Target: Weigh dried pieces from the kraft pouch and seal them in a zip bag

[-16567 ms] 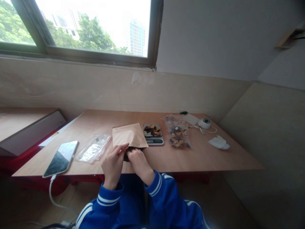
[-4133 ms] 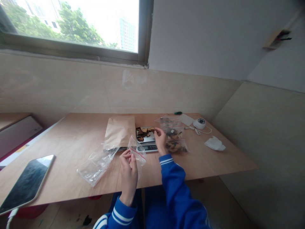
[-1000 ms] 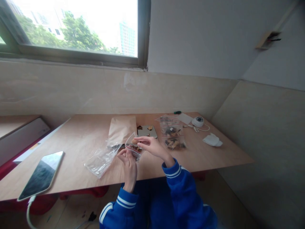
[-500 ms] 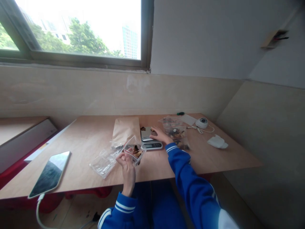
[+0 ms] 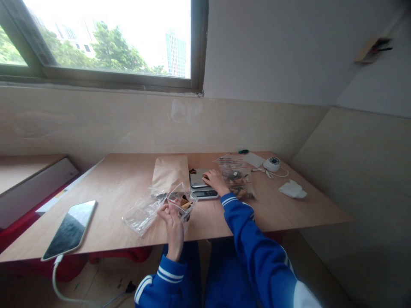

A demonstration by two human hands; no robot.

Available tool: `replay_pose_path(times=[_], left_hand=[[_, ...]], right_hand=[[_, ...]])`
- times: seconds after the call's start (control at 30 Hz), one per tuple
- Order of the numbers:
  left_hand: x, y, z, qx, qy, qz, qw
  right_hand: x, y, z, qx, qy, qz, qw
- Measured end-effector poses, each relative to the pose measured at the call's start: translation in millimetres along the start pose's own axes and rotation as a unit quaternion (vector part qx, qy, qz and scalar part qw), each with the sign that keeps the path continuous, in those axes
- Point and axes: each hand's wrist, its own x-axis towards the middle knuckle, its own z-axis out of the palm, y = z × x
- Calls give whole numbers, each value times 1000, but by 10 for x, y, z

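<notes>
My left hand (image 5: 172,220) grips a clear zip bag (image 5: 176,191) by its side, the bag's mouth gaping. Dried brown pieces (image 5: 185,202) lie inside it. Over the metal plate of a small digital scale (image 5: 196,181), my right hand (image 5: 216,180) has its fingertips closed around a dried brown piece, mostly hidden by the fingers. Another dark dried piece (image 5: 192,171) rests at the plate's far left corner. The scale's display and buttons (image 5: 204,194) face me.
Right of the scale lie filled zip bags (image 5: 237,177). Flat clear bags (image 5: 141,216) and a brown paper sheet or bag (image 5: 170,171) are to the left. A phone (image 5: 70,229) with a cable sits far left. A white camera (image 5: 272,164), crumpled tissue (image 5: 293,189) and green-handled tool (image 5: 243,151) are at right.
My right hand has shifted slightly left and its fingers have drawn together at the piece on the scale. My left hand still holds the bag in nearly the same spot.
</notes>
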Motion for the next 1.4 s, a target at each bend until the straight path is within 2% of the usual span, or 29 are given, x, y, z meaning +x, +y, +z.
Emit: replay_pose_path(times=[0.3, 0.43, 0.53, 0.6, 0.7, 0.8, 0.87, 1.0, 1.03, 1.13, 1.23, 1.4], left_hand=[[-23, 34, 11, -1, 0, -2, 1000], [-24, 33, 24, -8, -1, 6, 1000], [-20, 38, 31, -11, -8, 6, 1000], [-18, 46, 30, -10, -8, 5, 1000], [-5, 59, 17, 4, -10, 0, 1000], [27, 49, -4, 25, -3, 4, 1000], [57, 27, -21, 29, -1, 6, 1000], [98, -18, -72, 27, -9, -7, 1000], [99, -25, -88, 22, -10, -11, 1000], [81, -29, -133, -1, -13, -22, 1000], [54, -7, -152, -6, -16, -31, 999], [35, 49, -134, -17, -20, -26, 999]], right_hand=[[-101, -67, 37, 34, 61, 42, 997], [-170, -154, -79, 95, 110, 67, 987], [-241, -359, -263, 160, 133, 69, 976], [-293, -552, -427, 246, 116, 40, 962], [-351, -831, -652, 358, 27, -28, 933], [-356, -970, -730, 414, -45, -49, 908], [-316, -948, -669, 425, -40, -45, 903], [-111, -697, -344, 367, 84, -13, 926], [-41, -620, -243, 342, 91, 4, 935], [170, -454, 39, 266, 41, 40, 962], [330, -425, 232, 226, 25, 40, 973], [441, -469, 303, 215, 19, 41, 975]])
